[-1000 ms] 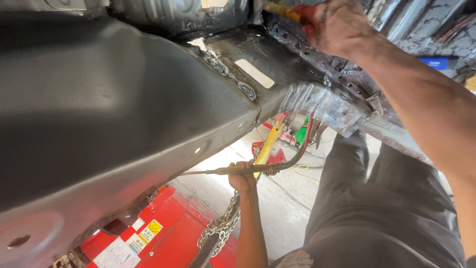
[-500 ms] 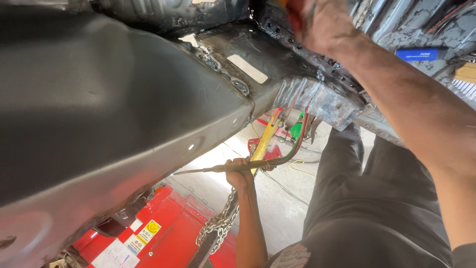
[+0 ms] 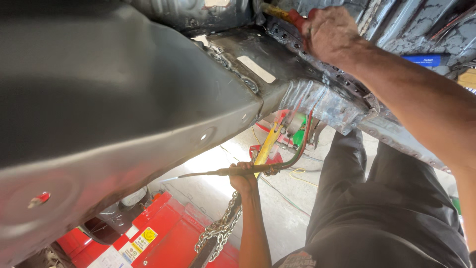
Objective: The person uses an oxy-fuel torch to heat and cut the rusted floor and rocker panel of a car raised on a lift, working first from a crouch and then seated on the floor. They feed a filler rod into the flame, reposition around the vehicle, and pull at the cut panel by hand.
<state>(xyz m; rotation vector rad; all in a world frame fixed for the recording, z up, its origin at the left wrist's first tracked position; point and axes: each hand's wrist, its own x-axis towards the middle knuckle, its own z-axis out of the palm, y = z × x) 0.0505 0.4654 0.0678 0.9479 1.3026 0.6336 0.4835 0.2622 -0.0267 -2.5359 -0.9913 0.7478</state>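
Fingers of the left hand (image 3: 244, 174) wrap a torch (image 3: 225, 172) at six o'clock; right hand (image 3: 329, 33) grips a red-handled tool (image 3: 283, 15) at one.

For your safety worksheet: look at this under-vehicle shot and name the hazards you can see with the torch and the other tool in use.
1. The left hand is bare on the torch, whose tip points toward the dark metal panel; a burn seems possible.
2. The torch hoses hang close to the work and might be scorched.
3. The right hand grips a red-handled tool against the metal overhead; a slip could cut bare knuckles.
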